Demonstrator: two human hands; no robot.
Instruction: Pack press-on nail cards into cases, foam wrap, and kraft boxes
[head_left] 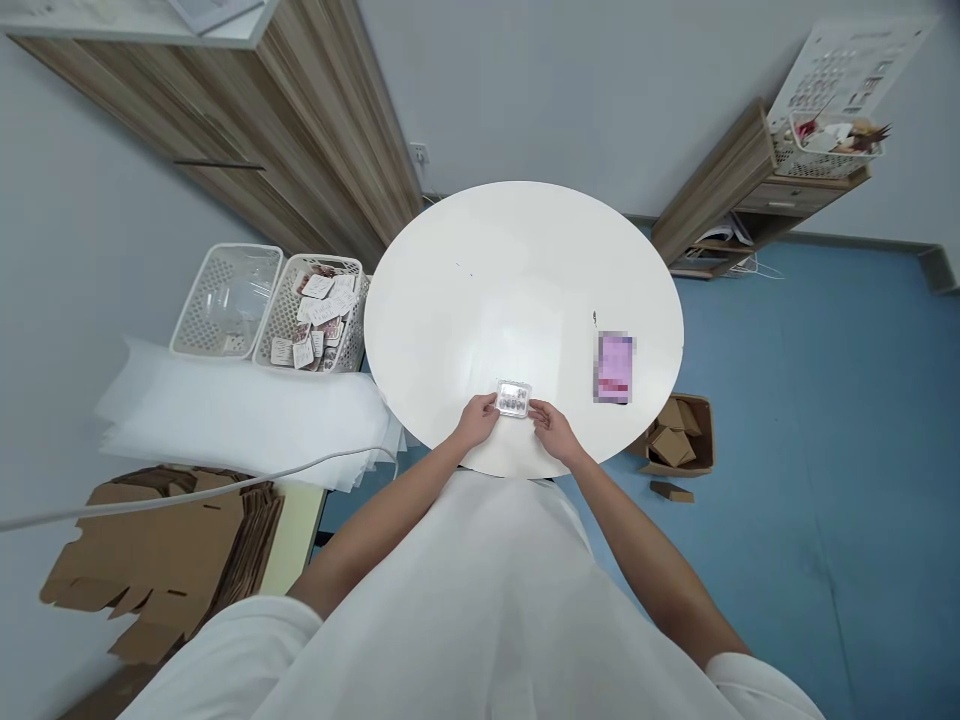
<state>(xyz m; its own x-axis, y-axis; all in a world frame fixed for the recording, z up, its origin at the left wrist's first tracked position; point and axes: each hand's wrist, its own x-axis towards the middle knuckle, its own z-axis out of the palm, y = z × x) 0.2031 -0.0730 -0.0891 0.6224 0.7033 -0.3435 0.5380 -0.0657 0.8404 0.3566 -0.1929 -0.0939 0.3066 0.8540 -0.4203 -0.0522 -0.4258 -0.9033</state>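
White shirt fills the foreground, its front close against the near edge of the round table. Between my hands, just inside that edge, lies the clear case, with small dark pieces showing in it; whether it rests on the tabletop or is slightly raised, I cannot tell. My left hand grasps its left side with thumb and fingers; my right hand grasps the opposite side by the fingertips. Uneven pressure from the two sides could, I judge, tilt the case or make it slip, and if its cover is loose the pieces might spill; the closure is too small to make out. A slip toward my body would have little tabletop to stop it. To the right, the blurred purple object lies near my right hand, where a wide sweep could push it toward the rim. Beyond the table's left side stands a white basket of cards, beside translucent sheets crossed by a cable; a left elbow catching that cable could drag the sheets askew.
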